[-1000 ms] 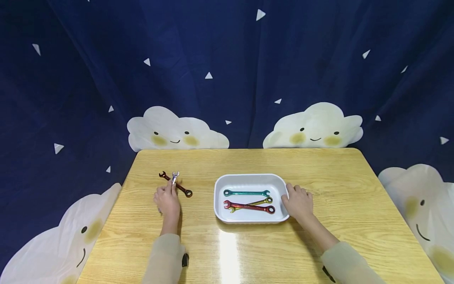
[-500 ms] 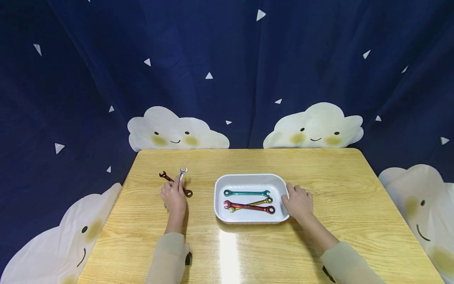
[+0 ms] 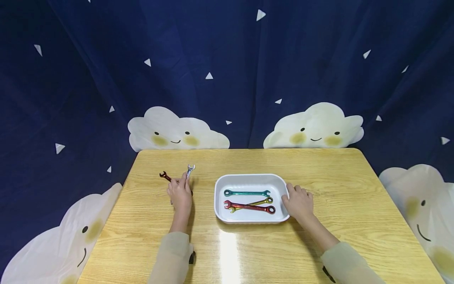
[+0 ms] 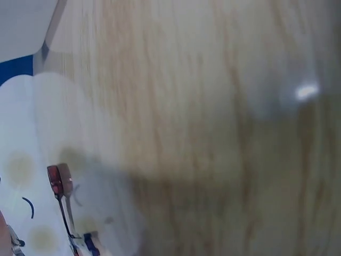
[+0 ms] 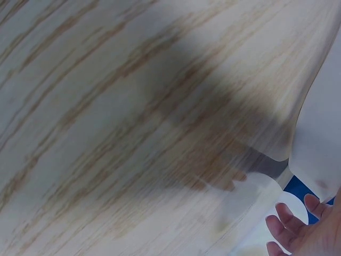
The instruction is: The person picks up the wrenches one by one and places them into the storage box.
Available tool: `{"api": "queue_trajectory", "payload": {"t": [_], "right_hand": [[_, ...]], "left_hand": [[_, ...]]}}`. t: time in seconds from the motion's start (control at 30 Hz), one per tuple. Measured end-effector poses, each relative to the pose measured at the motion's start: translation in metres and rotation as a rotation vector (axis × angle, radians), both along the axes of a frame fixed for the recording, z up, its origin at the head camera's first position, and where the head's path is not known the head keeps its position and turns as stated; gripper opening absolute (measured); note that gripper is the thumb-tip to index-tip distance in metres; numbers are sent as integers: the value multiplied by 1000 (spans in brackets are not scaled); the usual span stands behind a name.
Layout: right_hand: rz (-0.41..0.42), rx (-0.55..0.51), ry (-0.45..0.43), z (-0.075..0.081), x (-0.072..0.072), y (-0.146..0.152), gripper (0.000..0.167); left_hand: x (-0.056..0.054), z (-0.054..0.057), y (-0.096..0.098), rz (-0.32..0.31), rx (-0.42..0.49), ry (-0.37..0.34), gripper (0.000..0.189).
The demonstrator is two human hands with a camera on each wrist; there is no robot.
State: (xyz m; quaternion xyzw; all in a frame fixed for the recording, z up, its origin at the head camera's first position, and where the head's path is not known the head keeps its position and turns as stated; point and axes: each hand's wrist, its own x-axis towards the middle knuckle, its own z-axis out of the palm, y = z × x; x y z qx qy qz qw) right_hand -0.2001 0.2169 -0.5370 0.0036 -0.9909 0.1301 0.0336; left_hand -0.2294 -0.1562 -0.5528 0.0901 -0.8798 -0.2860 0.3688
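Observation:
In the head view my left hand [image 3: 180,194] pinches a silver combination wrench [image 3: 190,169], its open end sticking out past the fingers. Below that hand lies a dark red-brown wrench [image 3: 165,176] on the table, mostly covered by the hand; part of it also shows in the left wrist view as a reddish wrench [image 4: 54,180]. My right hand [image 3: 299,202] grips the right wall of a white tray [image 3: 220,182], thumb inside the rim. Inside the tray are a teal wrench [image 3: 246,193] and a red wrench [image 3: 250,207] crossing over a yellow wrench [image 3: 260,202].
The tray stands at the middle of a light wooden table [image 3: 347,189], to the right of my left hand. A dark blue curtain [image 3: 244,59] with clouds and white triangles hangs behind the table and along its sides.
My left hand has moved right and slightly away from me with the silver wrench, passing over the dark red-brown one. The right hand and tray have stayed still.

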Motion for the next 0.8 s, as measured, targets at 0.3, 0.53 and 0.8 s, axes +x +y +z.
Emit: {"api": "queue_trajectory", "payload": {"t": [0.3, 0.53, 0.8], "right_hand": [[1, 0, 2, 0, 0, 0, 43], [0, -1, -1, 0, 0, 0, 43], [-4, -4, -7, 0, 0, 0, 43]], "left_hand": [[0, 6, 15, -74, -4, 2, 24], [-2, 7, 28, -127, 6, 4, 25], [-1, 8, 42, -177, -25, 55, 23]]}}
